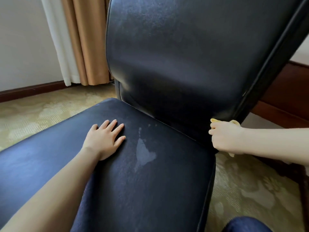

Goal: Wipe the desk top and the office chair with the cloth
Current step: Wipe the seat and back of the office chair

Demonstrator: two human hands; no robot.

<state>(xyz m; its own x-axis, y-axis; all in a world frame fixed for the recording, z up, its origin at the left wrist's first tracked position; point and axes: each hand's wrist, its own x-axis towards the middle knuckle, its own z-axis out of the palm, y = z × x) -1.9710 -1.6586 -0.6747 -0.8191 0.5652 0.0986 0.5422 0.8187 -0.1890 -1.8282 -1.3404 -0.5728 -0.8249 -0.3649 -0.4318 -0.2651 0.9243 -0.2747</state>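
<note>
A dark leather office chair fills the view, its seat (pixel 150 181) in front of me and its backrest (pixel 192 56) rising behind. My left hand (pixel 104 139) lies flat on the seat with fingers spread. A damp handprint-like smear (pixel 144 153) shows just right of it. My right hand (pixel 225 137) grips a bunched yellow cloth (pixel 215 120) at the right end of the crease between seat and backrest. Most of the cloth is hidden inside the fist; small bits stick out above and below.
Patterned beige carpet (pixel 41 111) surrounds the chair. Tan and white curtains (pixel 78 47) hang at the back left above a dark skirting board (pixel 33 91). Dark wooden furniture (pixel 287 91) stands at the right behind the chair. A blue-clad knee (pixel 247 225) shows at bottom right.
</note>
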